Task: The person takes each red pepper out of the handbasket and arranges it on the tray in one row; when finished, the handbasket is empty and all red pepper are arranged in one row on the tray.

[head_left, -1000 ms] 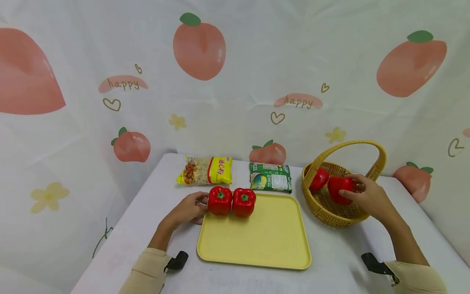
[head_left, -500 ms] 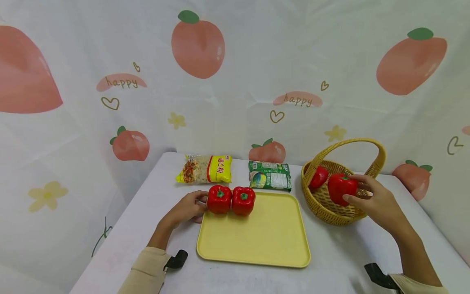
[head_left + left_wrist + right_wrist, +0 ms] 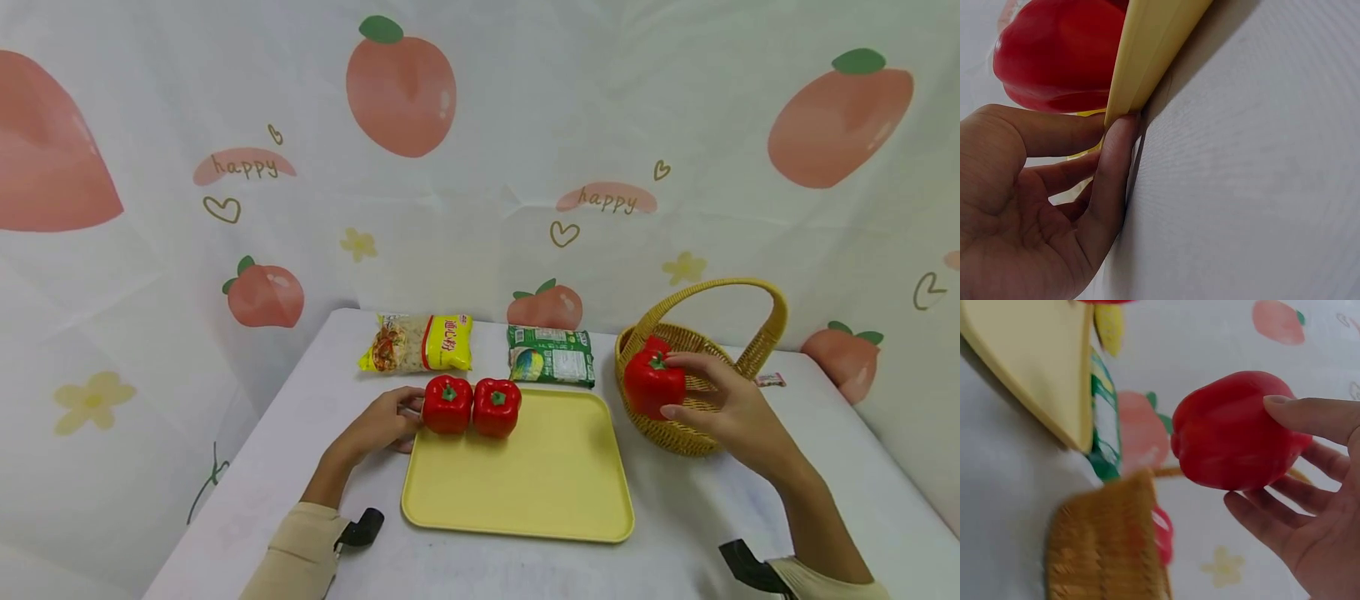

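My right hand [image 3: 723,408] grips a red bell pepper [image 3: 654,382] by its right side and holds it up over the left part of the wicker basket [image 3: 678,437]. In the right wrist view, thumb and fingers lie on opposite sides of this bell pepper [image 3: 1235,431]. Another red thing [image 3: 1162,534] shows inside the basket, mostly hidden. My left hand [image 3: 381,423] pinches the left edge of the yellow tray [image 3: 540,492]; the left wrist view shows the fingers at the tray's rim [image 3: 1141,56]. Two red bell peppers [image 3: 447,406] [image 3: 497,408] stand side by side at the tray's back left.
Behind the tray lie a yellow food packet [image 3: 416,343] and a green packet [image 3: 551,356]. The basket's tall handle [image 3: 772,312] arches above it. A small wrapped item [image 3: 771,380] lies right of the basket. A printed cloth [image 3: 465,208] hangs behind the white table [image 3: 315,550].
My right hand has lifted the bell pepper from inside the basket and carried it left, over the basket's left side. The left hand has stayed at the tray's edge.
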A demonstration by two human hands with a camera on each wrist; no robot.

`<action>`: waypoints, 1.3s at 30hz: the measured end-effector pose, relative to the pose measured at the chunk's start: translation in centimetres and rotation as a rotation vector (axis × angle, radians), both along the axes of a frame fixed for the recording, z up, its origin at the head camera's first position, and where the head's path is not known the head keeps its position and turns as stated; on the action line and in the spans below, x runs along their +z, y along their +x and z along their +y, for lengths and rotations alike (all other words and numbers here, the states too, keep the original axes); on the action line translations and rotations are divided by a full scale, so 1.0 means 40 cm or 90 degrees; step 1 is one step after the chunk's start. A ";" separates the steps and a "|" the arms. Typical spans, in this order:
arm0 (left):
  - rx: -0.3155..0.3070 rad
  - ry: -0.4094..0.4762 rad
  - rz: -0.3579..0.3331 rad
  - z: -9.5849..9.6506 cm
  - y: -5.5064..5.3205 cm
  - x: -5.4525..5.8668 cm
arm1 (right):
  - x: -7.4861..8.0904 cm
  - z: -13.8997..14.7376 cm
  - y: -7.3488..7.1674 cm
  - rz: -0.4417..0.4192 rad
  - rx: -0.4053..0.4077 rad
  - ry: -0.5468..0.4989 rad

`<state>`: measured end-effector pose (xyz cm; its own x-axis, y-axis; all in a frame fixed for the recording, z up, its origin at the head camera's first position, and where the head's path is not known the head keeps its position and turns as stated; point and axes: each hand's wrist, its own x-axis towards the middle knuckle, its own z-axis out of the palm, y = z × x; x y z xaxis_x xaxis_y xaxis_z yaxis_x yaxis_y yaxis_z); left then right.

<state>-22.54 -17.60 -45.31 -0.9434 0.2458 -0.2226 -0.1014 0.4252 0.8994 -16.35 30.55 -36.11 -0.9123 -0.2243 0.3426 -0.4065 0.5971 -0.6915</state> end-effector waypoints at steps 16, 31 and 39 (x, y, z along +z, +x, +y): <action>0.000 0.011 -0.002 -0.001 -0.002 -0.005 | -0.064 -0.160 -0.054 -0.064 0.075 -0.057; 0.011 0.007 -0.018 0.003 -0.001 -0.008 | -0.102 -0.212 -0.084 -0.097 0.097 -0.093; 0.006 0.008 -0.014 0.001 -0.003 0.000 | -0.114 -0.216 -0.084 -0.106 0.091 -0.090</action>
<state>-22.67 -17.56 -45.32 -0.9404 0.2401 -0.2410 -0.1256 0.4132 0.9020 -19.72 21.91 -40.69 -0.9210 -0.3157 0.2284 -0.3541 0.4336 -0.8286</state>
